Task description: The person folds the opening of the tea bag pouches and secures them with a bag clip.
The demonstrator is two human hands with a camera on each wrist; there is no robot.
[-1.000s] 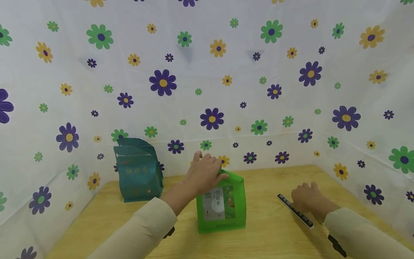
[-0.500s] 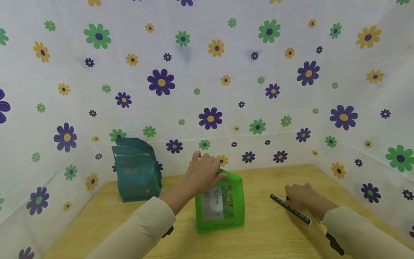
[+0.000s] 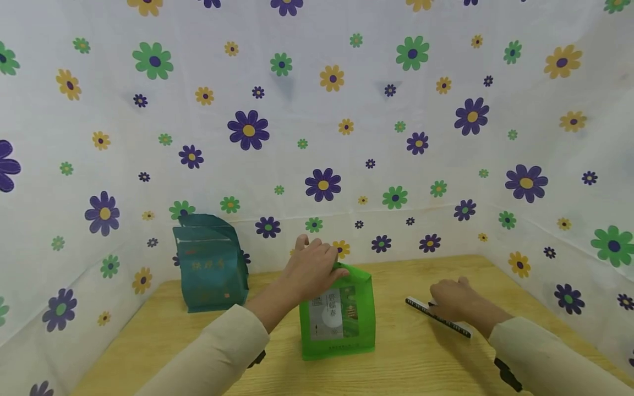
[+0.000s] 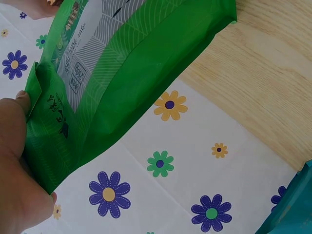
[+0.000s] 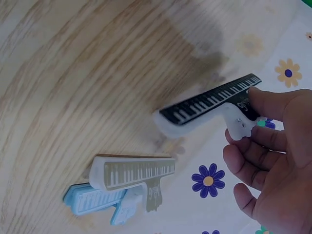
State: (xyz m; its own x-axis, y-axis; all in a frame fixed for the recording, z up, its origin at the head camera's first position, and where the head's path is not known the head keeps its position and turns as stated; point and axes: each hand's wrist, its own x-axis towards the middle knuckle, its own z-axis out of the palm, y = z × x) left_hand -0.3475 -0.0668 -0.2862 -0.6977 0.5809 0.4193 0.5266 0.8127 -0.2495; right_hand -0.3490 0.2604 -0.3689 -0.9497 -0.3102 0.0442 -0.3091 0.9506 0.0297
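Centrally, a green tea bag [image 3: 338, 313] stands upright on the wood-grain table [image 3: 396, 352], pale printed label facing the person. Left hand [image 3: 313, 267] grips its top edge from above, thumb and fingers drawn together on the fold. Right hand [image 3: 460, 301], off to the bag's right, pinches the handle of a black-and-white piano-key clip [image 5: 209, 100]: thumb on one side, fingers curled on the other, the clip raised off the tabletop. Beyond it on the table lie a beige clip [image 5: 136, 173] and a light-blue clip [image 5: 97, 200], close together; whether they touch is hard to tell. Teal bag [image 3: 213, 275] upright at the table's back left, well apart from the green one. Flower-printed cloth [image 3: 292, 113] hangs behind.
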